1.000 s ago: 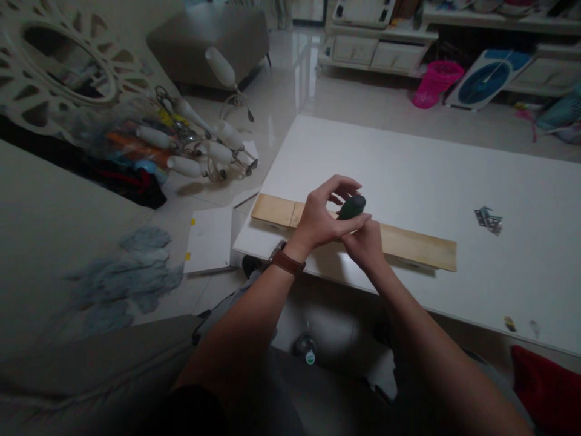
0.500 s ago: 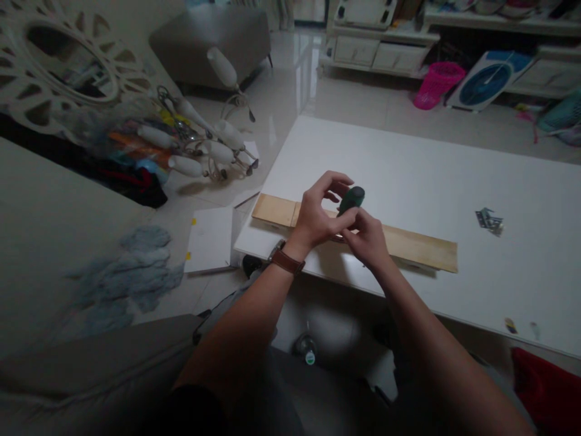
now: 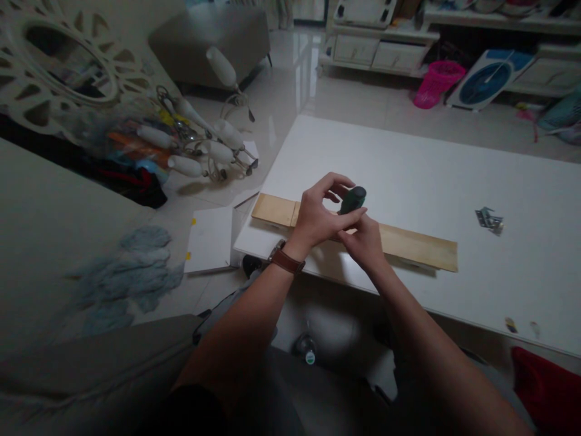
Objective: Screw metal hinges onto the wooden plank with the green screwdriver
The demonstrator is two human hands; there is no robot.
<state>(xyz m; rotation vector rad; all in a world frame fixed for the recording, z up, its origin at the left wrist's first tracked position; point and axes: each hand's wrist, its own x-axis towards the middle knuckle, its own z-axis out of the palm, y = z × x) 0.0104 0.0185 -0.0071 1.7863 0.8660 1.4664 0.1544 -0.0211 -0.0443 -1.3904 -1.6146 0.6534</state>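
A green screwdriver handle with a black end cap (image 3: 353,198) points up towards me; its shaft is hidden behind my fingers. My left hand (image 3: 321,212), with a brown watch strap at the wrist, curls its fingers and thumb about this handle. Just below it, my right hand (image 3: 367,237) is closed in a pinch near the hidden shaft, and what it grips cannot be made out. Both hands are over the middle of a long, narrow wooden board (image 3: 417,245), which lies along the near edge of the white table (image 3: 399,163).
Small metal hardware (image 3: 490,221) lies in a pile on the table's right. Two small items, one a yellow and dark piece (image 3: 511,325), are near the front edge. A white panel (image 3: 209,239) and a lamp with white shades (image 3: 218,151) are to the left.
My right hand has shifted slightly left and up, closer to the screwdriver. The screwdriver handle and my left thumb have moved a little; the board stays in place.
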